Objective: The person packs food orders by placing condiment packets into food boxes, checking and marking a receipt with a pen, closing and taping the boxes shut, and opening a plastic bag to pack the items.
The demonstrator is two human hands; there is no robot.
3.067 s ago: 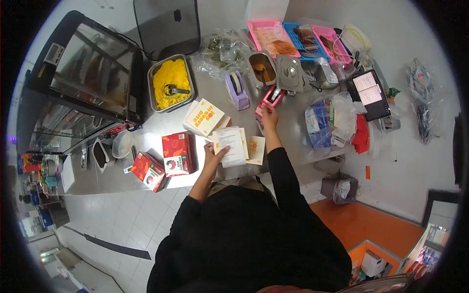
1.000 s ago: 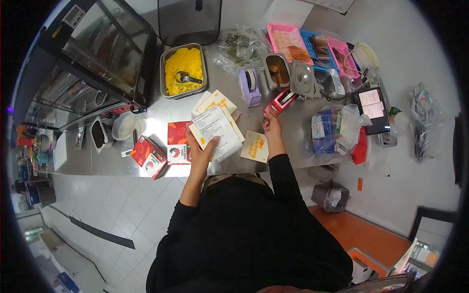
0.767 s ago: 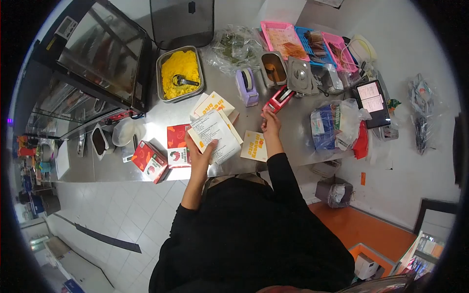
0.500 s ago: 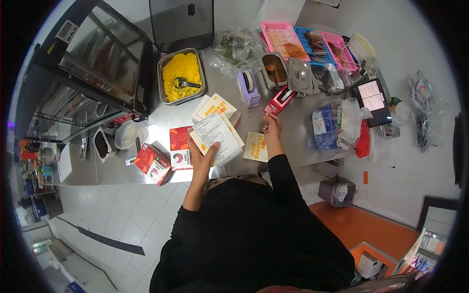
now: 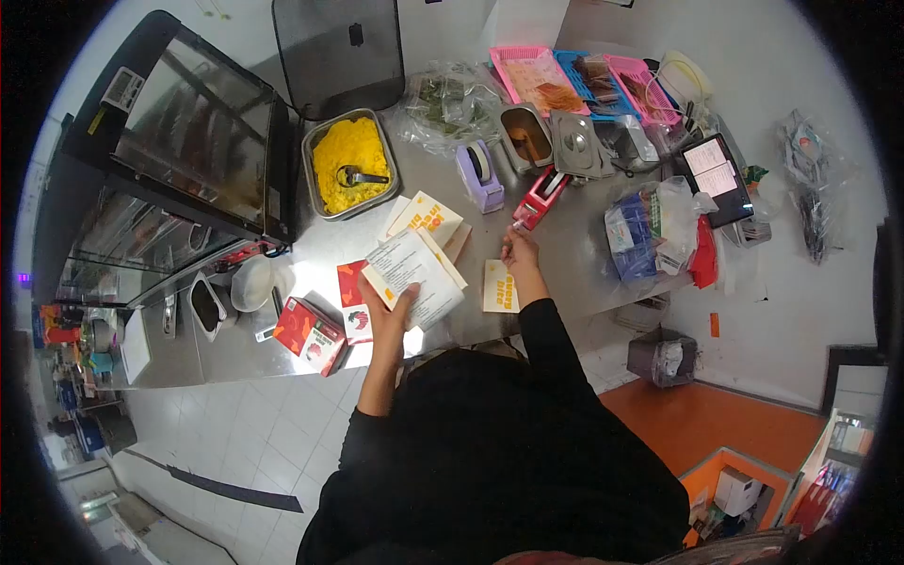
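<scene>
My left hand (image 5: 389, 315) grips a white box with a printed paper (image 5: 414, 275) lying on its top, the thumb pressing on the paper. My right hand (image 5: 520, 252) has its fingers drawn together at the near end of a red tape dispenser (image 5: 541, 200); whether a piece of tape is between them is too small to tell. Behind the held box lie more white boxes with orange letters (image 5: 429, 215). Another such box (image 5: 500, 287) rests between my hands near the table edge. Two red boxes (image 5: 309, 336) stand left of my left hand.
A metal tray of yellow food (image 5: 350, 160) with a black-handled scoop sits at the back. A purple tape dispenser (image 5: 481, 179) stands beside a metal container (image 5: 525, 137). Pink and blue baskets (image 5: 535, 79) are behind. Plastic bags (image 5: 650, 231) lie right; a glass cabinet (image 5: 193, 132) is left.
Over the last seconds my left hand has lifted the box and paper and tilted them. My right hand has shifted from on the red dispenser to its near end. The view has turned slightly.
</scene>
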